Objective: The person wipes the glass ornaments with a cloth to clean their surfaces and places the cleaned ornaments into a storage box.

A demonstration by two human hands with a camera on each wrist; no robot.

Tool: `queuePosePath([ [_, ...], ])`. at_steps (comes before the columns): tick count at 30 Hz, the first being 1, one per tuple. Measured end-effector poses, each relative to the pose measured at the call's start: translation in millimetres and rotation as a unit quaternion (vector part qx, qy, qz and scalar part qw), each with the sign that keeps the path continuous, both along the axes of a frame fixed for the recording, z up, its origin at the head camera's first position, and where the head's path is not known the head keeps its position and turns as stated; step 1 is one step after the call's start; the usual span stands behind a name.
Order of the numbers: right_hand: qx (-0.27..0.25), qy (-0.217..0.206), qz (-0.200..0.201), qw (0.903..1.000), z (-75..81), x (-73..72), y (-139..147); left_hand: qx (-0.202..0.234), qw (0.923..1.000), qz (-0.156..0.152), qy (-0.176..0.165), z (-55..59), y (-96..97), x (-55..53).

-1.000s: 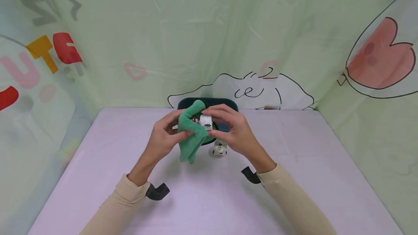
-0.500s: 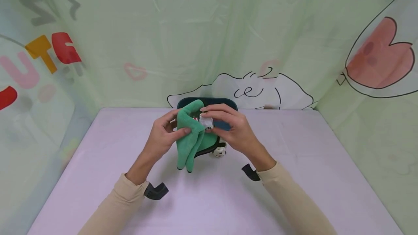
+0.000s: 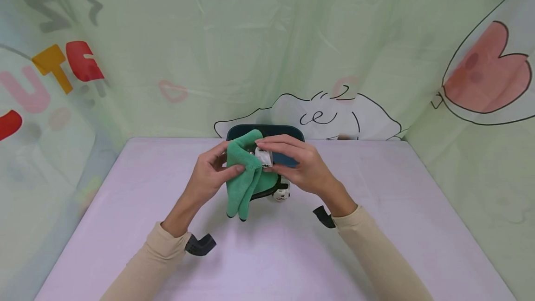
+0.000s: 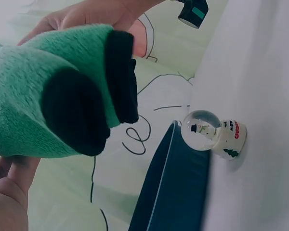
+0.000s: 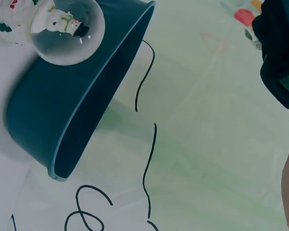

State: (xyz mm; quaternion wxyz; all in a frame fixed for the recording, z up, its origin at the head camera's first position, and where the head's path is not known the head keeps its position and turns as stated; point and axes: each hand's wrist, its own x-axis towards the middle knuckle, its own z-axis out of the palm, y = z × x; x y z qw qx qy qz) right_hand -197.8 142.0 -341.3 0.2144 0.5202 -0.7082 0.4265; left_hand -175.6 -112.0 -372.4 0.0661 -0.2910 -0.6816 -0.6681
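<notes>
In the head view, my left hand (image 3: 213,168) grips a green plush cloth (image 3: 240,180) with a dark trim, thumb in front and fingers behind. The cloth wraps the left part of a small snow globe whose white base (image 3: 264,157) sticks out to the right. My right hand (image 3: 303,159) pinches that base between thumb and fingers. The glass is mostly hidden by the cloth. Dark-trimmed cloth corners (image 4: 74,110) hang close to the left wrist camera. A second snow globe (image 4: 202,130), with a snowman inside, stands upright on the table below the hands.
Behind the hands, a dark blue bin (image 3: 288,130) stands at the table's back edge, close behind the second globe. The pale tablecloth (image 3: 267,254) spreads in front. A printed curtain (image 3: 209,59) hangs behind and at both sides.
The cloth has dropped lower, its dark-trimmed part now hanging partly over the standing globe. The held base has turned, so its tree print no longer faces up. The right wrist has shifted slightly right.
</notes>
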Motion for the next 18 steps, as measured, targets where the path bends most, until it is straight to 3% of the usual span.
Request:
queuePosePath([
  [7, -0.012, -0.008, -0.001, 0.9999, -3.0, 0.3, -1.3, 0.007, 0.9993, -0.022, 0.028, -0.6, -0.4, -0.9],
  [11, -0.025, -0.056, 0.002, 0.9981, -3.3, 2.7, -2.5, 0.003, 0.9988, -0.022, 0.045, -0.1, -0.4, -1.6],
  [18, -0.044, -0.15, -0.002, 0.9877, -1.1, 7.6, -4.2, -0.032, 0.9963, 0.007, 0.08, -0.4, -1.8, -1.6],
])
